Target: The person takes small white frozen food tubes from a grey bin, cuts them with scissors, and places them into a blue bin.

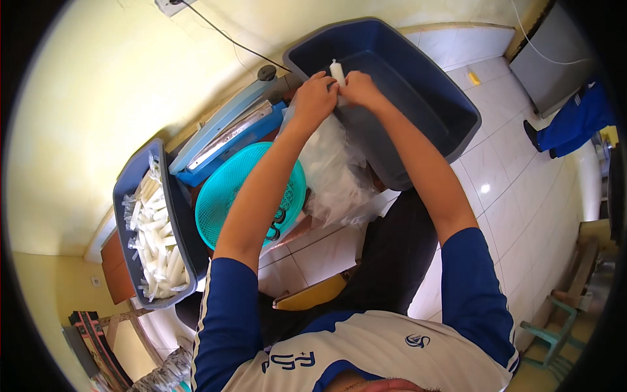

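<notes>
Both hands are raised over the near rim of a large dark-blue tub (450, 104). The left hand (315, 97) and the right hand (358, 88) meet at a small white tube-shaped packet (337, 72), which stands roughly upright between them. The left grip is pressed together on the packet's left side; the right grip is pinching it from the right, fingers closed on it. The packet's top end shows above the fingers; its lower part is hidden by them.

Directly beneath the hands, a bundle of clear plastic bags (336, 176) hangs down from the tub's edge toward the person's lap. Whether the packet is joined to this plastic cannot be told.

To the left of the left forearm lies a turquoise mesh basket (222, 196), round and shallow, with a dark looped item (274, 228), partly hidden by the arm, inside it. Behind the basket, against the yellow wall, sits a blue heat sealer (228, 134) with a long metal bar; a black cable (222, 36) runs up the wall from it to a socket.

Further left is a narrow dark-blue tray (185, 228), filled with many white tube-shaped packets (157, 228) lying in a heap.

White floor tiles (496, 189) show at right, where another person's blue-clad leg (575, 124) is visible, well apart from the hands.
</notes>
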